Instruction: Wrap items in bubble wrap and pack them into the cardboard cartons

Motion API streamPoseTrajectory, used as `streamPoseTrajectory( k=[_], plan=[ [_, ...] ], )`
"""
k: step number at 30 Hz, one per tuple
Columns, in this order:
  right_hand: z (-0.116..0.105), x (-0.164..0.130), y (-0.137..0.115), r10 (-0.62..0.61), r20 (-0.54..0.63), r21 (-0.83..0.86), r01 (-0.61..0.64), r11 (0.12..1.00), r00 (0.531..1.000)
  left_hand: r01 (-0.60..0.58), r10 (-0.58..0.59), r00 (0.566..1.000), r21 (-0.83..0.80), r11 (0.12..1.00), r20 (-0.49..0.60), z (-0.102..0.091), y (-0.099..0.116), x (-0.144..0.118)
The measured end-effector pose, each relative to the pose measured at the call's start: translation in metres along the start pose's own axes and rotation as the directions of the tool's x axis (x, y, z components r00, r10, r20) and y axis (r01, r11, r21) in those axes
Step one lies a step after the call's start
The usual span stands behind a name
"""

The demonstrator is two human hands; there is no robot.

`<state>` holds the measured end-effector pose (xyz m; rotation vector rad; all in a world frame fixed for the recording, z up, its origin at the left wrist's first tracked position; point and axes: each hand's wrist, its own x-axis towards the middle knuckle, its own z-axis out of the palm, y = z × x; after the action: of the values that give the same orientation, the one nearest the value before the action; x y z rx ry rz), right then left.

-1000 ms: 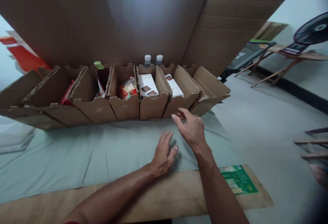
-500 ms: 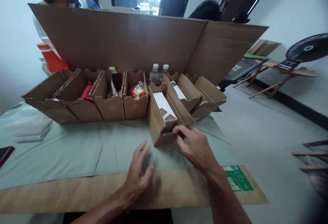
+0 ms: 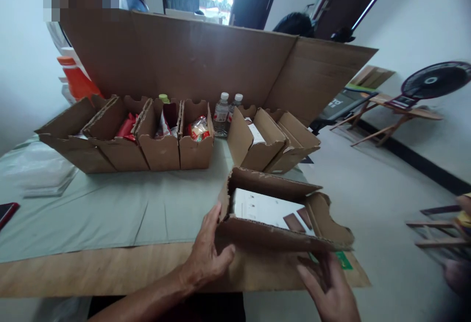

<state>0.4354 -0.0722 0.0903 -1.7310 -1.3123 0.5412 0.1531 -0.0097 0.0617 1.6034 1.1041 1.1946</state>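
A narrow cardboard bin (image 3: 272, 236) lies crosswise in front of me, its open top tilted toward me. Inside is a white box (image 3: 263, 206) with brown squares printed on it. My left hand (image 3: 206, 255) presses its fingers against the bin's left end, thumb apart from the cardboard. Below the bin's right part is my right hand (image 3: 329, 280), its fingertips reaching under the lower edge and partly hidden.
Several more cardboard bins (image 3: 164, 155) stand in a row, some with red packets. Two bottles (image 3: 221, 116) stand in the gap. Behind rises a cardboard panel (image 3: 184, 57). Plastic bags (image 3: 47, 172) and a phone (image 3: 6, 213) lie left. A person's blurred head shows behind the panel.
The bin has come out of the row toward me and turned crosswise to the right. My left hand has moved to its left end; my right hand has dropped to its underside.
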Motion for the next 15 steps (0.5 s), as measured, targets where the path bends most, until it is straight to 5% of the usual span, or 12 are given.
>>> streamPoseTrajectory(
  k=[3, 10, 12, 15],
  plan=[
    [0.045, 0.028, -0.038, -0.041, 0.039, 0.071, 0.038, 0.997, 0.998, 0.051, -0.041, 0.981, 0.048, 0.998, -0.189, -0.021, -0.007, -0.001],
    [0.154, 0.079, -0.089, -0.231, 0.315, 0.329, 0.122, 0.936, 0.921, 0.192, -0.113, 0.862, 0.112, 0.975, -0.494, -0.119, -0.017, 0.031],
    [0.153, 0.079, -0.093, -0.252, 0.270, 0.308, 0.165, 0.937, 0.929, 0.227, -0.148, 0.847, 0.096, 0.969, -0.510, -0.133, -0.022, 0.032],
    [0.114, 0.064, -0.098, -0.321, 0.261, 0.172, 0.284, 0.943, 0.910, 0.282, -0.216, 0.850, 0.068, 0.957, -0.480, -0.137, -0.031, 0.023]
  ],
)
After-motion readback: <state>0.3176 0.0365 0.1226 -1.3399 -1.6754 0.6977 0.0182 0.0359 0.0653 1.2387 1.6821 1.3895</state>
